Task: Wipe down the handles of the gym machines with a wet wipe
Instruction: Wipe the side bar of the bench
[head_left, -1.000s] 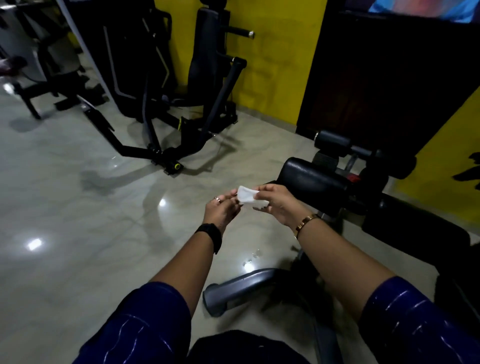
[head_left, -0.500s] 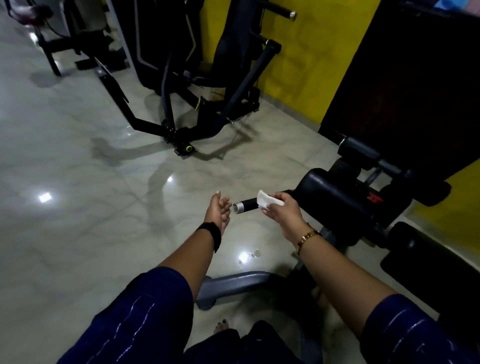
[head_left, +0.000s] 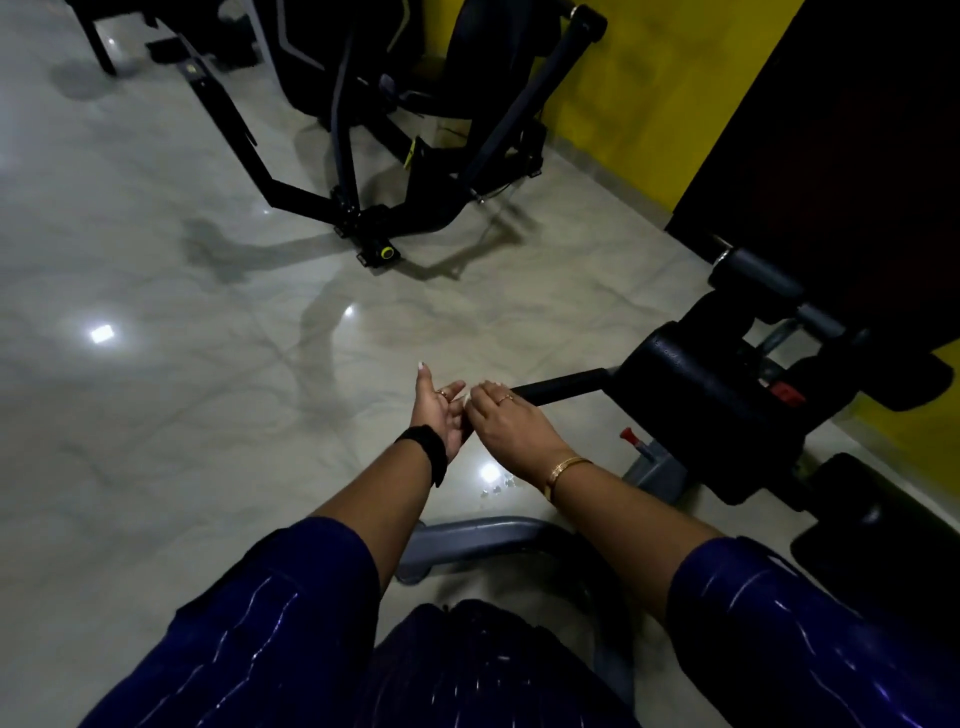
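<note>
Handle gripped by right hand, left hand open.

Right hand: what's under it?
The black tubular handle bar runs out from under the right hand toward the black pad. A white sliver, probably the wet wipe, shows at its far edge. The bar's end is covered.

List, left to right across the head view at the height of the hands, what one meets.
floor glare → left hand → right hand → handle → black pad
</note>
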